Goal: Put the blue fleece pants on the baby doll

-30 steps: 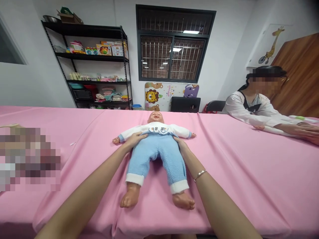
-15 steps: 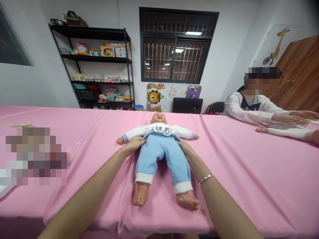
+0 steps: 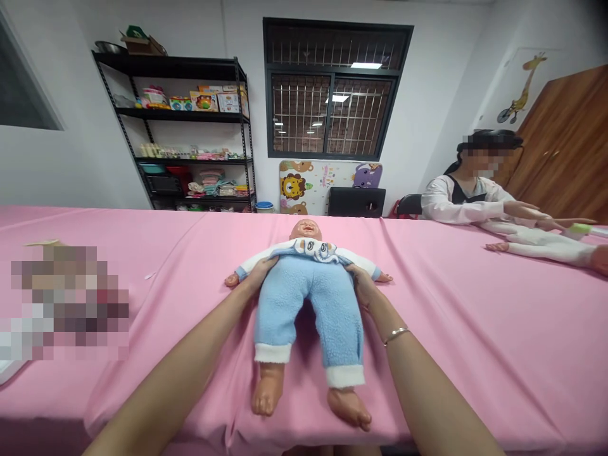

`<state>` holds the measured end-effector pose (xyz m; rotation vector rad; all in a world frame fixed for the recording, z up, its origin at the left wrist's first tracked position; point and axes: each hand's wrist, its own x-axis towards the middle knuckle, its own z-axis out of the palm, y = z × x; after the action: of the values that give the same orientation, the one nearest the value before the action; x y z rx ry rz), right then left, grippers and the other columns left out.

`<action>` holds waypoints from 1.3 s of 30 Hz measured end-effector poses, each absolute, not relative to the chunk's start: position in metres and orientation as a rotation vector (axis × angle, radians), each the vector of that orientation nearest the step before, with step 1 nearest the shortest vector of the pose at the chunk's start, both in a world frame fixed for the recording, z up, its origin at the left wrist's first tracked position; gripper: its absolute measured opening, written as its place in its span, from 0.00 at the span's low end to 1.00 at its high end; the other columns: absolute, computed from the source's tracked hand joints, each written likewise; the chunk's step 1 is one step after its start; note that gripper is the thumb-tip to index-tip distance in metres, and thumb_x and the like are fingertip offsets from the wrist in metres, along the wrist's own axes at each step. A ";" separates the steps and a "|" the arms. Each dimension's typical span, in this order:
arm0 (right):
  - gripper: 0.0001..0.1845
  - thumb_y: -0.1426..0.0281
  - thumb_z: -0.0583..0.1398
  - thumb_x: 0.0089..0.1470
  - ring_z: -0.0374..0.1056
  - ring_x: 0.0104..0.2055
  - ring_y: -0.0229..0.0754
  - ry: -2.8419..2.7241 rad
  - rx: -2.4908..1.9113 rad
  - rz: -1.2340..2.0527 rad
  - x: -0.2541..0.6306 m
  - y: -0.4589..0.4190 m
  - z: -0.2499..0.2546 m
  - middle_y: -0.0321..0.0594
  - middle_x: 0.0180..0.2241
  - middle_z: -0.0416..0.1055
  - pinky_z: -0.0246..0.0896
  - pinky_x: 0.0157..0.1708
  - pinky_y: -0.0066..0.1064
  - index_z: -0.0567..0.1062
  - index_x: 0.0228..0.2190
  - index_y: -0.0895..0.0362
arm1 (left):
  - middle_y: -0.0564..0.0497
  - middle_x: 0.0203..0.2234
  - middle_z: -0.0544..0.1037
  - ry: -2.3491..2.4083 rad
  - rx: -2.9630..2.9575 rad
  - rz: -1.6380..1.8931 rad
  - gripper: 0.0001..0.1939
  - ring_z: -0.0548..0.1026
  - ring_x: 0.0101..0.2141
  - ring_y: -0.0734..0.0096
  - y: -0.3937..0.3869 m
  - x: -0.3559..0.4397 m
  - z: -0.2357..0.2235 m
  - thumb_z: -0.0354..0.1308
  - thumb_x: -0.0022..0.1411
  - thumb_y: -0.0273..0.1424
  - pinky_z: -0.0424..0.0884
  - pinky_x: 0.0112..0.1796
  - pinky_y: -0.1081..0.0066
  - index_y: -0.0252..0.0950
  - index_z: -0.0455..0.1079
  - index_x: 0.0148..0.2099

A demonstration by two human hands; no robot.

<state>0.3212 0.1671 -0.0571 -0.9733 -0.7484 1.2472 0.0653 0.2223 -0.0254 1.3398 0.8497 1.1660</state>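
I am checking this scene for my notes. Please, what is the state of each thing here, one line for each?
doll: lying on its back on the pink cloth, feet bare
blue trousers: on the doll, pulled up to the waist
left hand: gripping the trousers' waist at one side
right hand: gripping the waist at the other side
pink cloth: spread over the table, slightly creased
window: barred

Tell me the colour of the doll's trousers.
Light blue fleece with white cuffs; the trousers show best in the head view, between both hands.
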 end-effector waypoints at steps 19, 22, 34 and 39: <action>0.11 0.67 0.64 0.34 0.65 0.37 0.41 -1.115 -1.038 1.166 0.316 0.154 -0.033 0.37 0.32 0.72 0.59 0.37 0.30 0.74 0.26 0.55 | 0.46 0.39 0.76 0.663 1.482 0.692 0.21 0.72 0.42 0.61 0.203 0.052 -0.005 0.58 0.54 0.47 0.65 0.46 0.67 0.35 0.72 0.42; 0.16 0.70 0.65 0.35 0.63 0.30 0.34 -1.109 -0.939 1.323 0.320 0.148 -0.024 0.34 0.30 0.70 0.57 0.28 0.23 0.74 0.32 0.56 | 0.47 0.34 0.76 0.603 1.488 0.599 0.18 0.72 0.35 0.67 0.202 0.050 0.002 0.63 0.51 0.41 0.67 0.38 0.71 0.33 0.72 0.39; 0.26 0.71 0.72 0.26 0.66 0.30 0.34 -0.808 -0.910 1.145 0.317 0.157 -0.031 0.33 0.31 0.72 0.61 0.27 0.22 0.73 0.33 0.54 | 0.54 0.24 0.69 1.051 2.052 1.155 0.11 0.65 0.26 0.73 0.216 0.050 0.002 0.56 0.47 0.31 0.61 0.28 0.73 0.34 0.69 0.36; 0.26 0.63 0.70 0.32 0.69 0.35 0.38 -0.882 -0.918 1.195 0.314 0.159 -0.034 0.37 0.34 0.73 0.63 0.32 0.26 0.73 0.37 0.54 | 0.49 0.31 0.71 0.778 2.017 0.709 0.17 0.69 0.34 0.67 0.199 0.050 0.013 0.57 0.51 0.41 0.63 0.35 0.71 0.32 0.68 0.36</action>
<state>0.3140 0.1593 -0.0336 -0.9179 -0.8818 1.1947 0.0501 0.1995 0.0131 2.0170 0.7779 0.7091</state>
